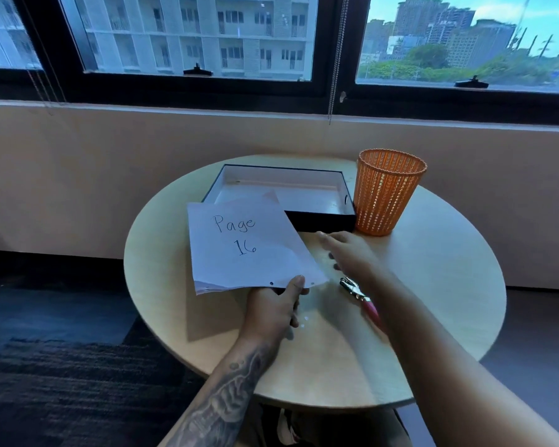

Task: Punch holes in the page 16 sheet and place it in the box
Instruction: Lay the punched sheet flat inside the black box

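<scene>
Hole punch [362, 300]: handles run under the right forearm, only the metal head and part of a pink grip visible. Right hand [346, 253] motion-blurred, fingertip outlines soft, contact with the table [433, 285] cannot be told. Page 16 sheet [246, 243] covers the near-left corner of the box [320, 217]; left hand [271, 308] fingers hidden beneath the sheet, thumb only on top.

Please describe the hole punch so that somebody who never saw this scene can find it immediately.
Look at the round wooden table below the window. The hole punch lies on its near right part, partly under the right forearm, beside the held sheet. It is the only metal tool there, silver with a pink handle.
</scene>
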A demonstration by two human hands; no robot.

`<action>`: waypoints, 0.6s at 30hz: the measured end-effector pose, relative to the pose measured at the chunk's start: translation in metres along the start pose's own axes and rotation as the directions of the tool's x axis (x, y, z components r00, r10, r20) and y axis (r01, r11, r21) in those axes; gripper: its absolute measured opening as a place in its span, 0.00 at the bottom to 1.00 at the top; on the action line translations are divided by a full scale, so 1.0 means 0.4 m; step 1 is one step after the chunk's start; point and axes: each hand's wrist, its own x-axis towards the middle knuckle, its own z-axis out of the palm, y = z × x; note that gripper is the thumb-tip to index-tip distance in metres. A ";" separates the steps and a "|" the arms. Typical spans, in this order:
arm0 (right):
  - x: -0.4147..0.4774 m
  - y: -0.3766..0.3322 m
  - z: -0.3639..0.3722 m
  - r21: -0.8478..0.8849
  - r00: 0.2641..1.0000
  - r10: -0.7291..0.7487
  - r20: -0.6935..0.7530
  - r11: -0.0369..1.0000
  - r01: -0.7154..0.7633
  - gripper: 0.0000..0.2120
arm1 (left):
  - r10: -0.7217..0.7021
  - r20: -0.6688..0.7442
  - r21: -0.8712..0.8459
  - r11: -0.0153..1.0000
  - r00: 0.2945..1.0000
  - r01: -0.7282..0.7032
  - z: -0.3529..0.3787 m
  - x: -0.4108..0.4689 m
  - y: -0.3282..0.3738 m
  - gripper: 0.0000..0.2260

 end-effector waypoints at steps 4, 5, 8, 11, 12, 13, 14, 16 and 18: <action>0.079 -0.018 0.070 0.298 0.949 0.162 0.270 0.924 -0.242 0.15 | 0.018 0.007 0.039 0.999 1.000 -0.018 -0.008 -0.021 0.008 0.14; 0.086 -0.019 0.083 0.319 0.935 0.181 0.304 0.906 -0.279 0.13 | 0.031 0.019 0.049 0.998 0.999 -0.032 -0.013 -0.022 0.008 0.14; 0.104 -0.019 0.104 0.319 0.953 0.138 0.269 0.921 -0.224 0.08 | 0.049 0.059 0.100 0.993 0.997 -0.054 -0.027 -0.026 0.011 0.16; 0.105 -0.032 0.094 0.344 0.989 0.006 0.146 0.937 -0.056 0.04 | 0.004 0.077 0.115 0.993 0.997 -0.013 -0.050 -0.031 0.015 0.20; 0.102 -0.041 0.084 0.395 0.991 -0.049 0.121 0.919 -0.003 0.03 | -0.019 0.064 0.125 0.992 0.998 0.010 -0.060 -0.026 0.018 0.23; 0.097 -0.054 0.070 0.464 0.991 -0.090 0.096 0.885 0.036 0.04 | -0.044 0.048 0.127 0.991 0.998 0.038 -0.071 -0.019 0.022 0.26; 0.091 -0.068 0.051 0.530 0.990 -0.125 0.063 0.845 0.073 0.05 | -0.071 0.046 0.090 0.994 0.996 0.067 -0.082 -0.010 0.031 0.30; 0.087 -0.092 0.006 0.584 0.984 -0.177 0.005 0.799 0.141 0.07 | -0.054 0.067 -0.164 0.984 0.996 0.065 -0.115 0.025 0.044 0.40; 0.079 -0.108 -0.037 0.566 0.976 -0.218 -0.024 0.802 0.193 0.05 | 0.054 0.015 -0.473 0.880 0.998 -0.041 -0.170 0.071 0.074 0.40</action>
